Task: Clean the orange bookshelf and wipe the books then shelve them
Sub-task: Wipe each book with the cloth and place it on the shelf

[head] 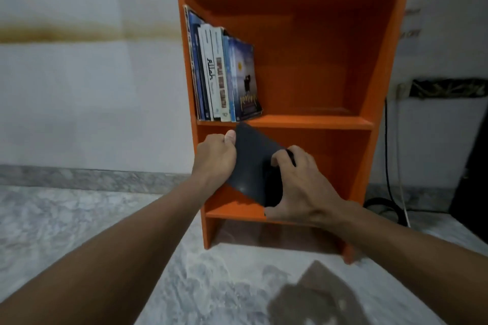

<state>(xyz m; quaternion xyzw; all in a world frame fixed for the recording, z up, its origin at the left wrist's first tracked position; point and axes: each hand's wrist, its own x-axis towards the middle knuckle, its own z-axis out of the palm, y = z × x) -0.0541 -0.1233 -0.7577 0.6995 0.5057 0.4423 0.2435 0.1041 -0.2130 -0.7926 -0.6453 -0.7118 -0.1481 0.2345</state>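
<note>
Orange bookshelf (317, 124) behind, dark book (253, 163) (tilted) between left hand (215, 157), right hand (301, 187)

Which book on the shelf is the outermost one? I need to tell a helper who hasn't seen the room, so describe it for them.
Find the orange bookshelf against the white wall; its middle shelf holds a short row of books leaning against the left side. The one you want is the blue book at the right end of that row. Its front cover faces out, showing a sky, a small yellow sun and a dark figure, while its neighbours show only spines.
</note>
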